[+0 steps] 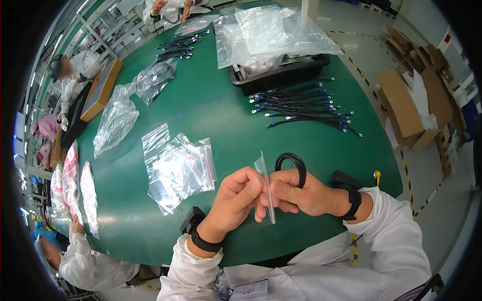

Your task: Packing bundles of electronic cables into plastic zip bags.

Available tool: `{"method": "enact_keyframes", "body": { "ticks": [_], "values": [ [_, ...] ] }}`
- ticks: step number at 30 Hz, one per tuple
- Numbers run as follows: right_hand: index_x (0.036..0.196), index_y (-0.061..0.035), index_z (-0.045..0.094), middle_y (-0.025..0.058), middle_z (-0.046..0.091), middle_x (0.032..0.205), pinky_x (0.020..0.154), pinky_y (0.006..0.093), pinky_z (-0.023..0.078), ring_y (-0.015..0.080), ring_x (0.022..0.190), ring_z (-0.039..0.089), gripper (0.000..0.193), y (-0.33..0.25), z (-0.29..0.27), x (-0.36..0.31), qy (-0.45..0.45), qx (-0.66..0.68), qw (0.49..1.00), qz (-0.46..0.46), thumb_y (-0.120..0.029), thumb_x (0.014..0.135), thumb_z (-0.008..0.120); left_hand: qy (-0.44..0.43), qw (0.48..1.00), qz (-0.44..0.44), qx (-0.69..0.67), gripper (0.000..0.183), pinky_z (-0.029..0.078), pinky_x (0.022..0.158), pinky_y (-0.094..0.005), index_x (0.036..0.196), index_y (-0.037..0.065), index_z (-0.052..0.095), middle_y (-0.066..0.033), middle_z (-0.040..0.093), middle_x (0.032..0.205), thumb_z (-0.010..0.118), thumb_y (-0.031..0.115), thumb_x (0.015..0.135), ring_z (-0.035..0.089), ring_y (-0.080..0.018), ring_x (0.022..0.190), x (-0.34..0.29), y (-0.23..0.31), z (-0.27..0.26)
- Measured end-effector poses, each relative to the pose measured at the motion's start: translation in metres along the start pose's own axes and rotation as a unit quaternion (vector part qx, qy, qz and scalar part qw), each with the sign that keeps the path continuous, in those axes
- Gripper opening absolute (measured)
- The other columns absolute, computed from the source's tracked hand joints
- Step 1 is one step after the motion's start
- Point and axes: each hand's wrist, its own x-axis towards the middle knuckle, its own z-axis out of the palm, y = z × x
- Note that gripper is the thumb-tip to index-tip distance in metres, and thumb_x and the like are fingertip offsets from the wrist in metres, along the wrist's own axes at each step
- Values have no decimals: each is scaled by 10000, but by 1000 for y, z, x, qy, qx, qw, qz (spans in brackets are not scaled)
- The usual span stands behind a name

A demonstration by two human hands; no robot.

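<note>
My left hand (235, 196) pinches a small clear plastic bag (271, 213), which stands almost edge-on between my hands. A coiled black cable (303, 173) loops out of my closed right hand (311, 194), whose fingertips also meet the bag's edge. Whether the bag's mouth is parted cannot be made out. To the left of my hands lies a loose pile of clear zip bags (181, 168) on the green table (236, 135). Beyond my right hand several short black cables (301, 108) with blue sleeves and metal ring lugs are laid side by side.
A black tray (286, 76) under large clear plastic sheeting (271, 32) stands at the back. More cables (181, 47) and crumpled bags (118, 120) lie at the far left. Co-workers sit along the left and far edges. Cardboard boxes (401, 105) stand on the floor at right.
</note>
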Motion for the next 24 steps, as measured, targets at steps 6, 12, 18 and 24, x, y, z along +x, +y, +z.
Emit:
{"method": "enact_keyframes", "body": {
  "ticks": [6,12,18,24],
  "values": [
    [846,-60,587,-36,484,649,500,256,294,46,548,387,386,-1,-1,-2,-6,1,1000,18,-339,1104,520,-14,999,-7,39,253,527,566,-253,987,48,566,-85,670,849,539,275,1095,634,-131,642,0,2,1],
    [832,-53,600,-46,461,652,510,265,274,50,566,362,395,-1,0,-1,-4,-4,1000,13,-345,1093,546,-9,993,13,119,269,520,567,-254,981,36,577,-93,688,864,518,269,1101,638,-124,636,-2,1,1],
    [839,-54,604,-47,467,656,515,263,278,50,569,366,384,0,-4,-1,-10,16,1000,19,-340,1091,552,2,991,19,130,252,522,584,-252,989,34,576,-94,699,873,491,237,1111,638,-120,629,-2,1,3],
    [839,-56,604,-47,465,654,520,262,287,53,570,366,391,-6,-4,-2,-24,1,1000,18,-349,1092,548,-16,991,29,132,286,520,589,-259,979,44,554,-95,687,870,472,279,1119,628,-127,628,-3,1,3]
  ]
}}
